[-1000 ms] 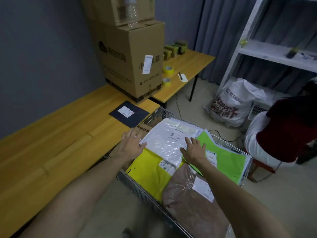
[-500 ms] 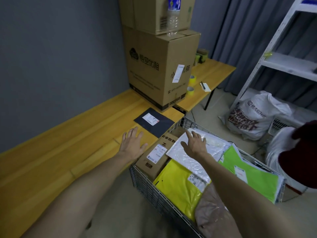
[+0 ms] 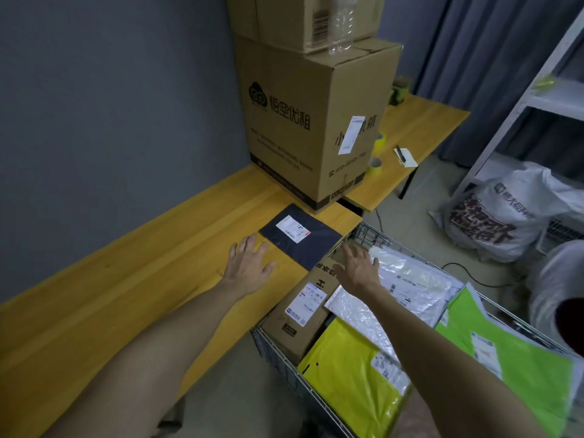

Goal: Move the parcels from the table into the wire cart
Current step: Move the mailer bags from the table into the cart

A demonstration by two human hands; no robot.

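Note:
A flat black parcel (image 3: 303, 238) with a white label lies on the yellow wooden table (image 3: 126, 295), near its right edge. My left hand (image 3: 249, 267) hovers open just left of it, fingers spread, holding nothing. My right hand (image 3: 358, 268) is open over the wire cart (image 3: 275, 352), just right of the black parcel. The cart holds a small cardboard box (image 3: 300, 314), a white bubble mailer (image 3: 407, 286), a yellow mailer (image 3: 354, 374) and a green mailer (image 3: 505, 352).
Two large cardboard boxes (image 3: 303, 121) are stacked at the table's far end, a plastic bottle (image 3: 341, 23) leaning on them. Tape rolls (image 3: 377, 153) sit on a second table behind. A white shelf (image 3: 518, 105), printed bags (image 3: 493, 216) and a person (image 3: 562, 298) are at right.
Both hands left the white mailer in the cart and moved up and left toward the black parcel on the table. The view swung left with them.

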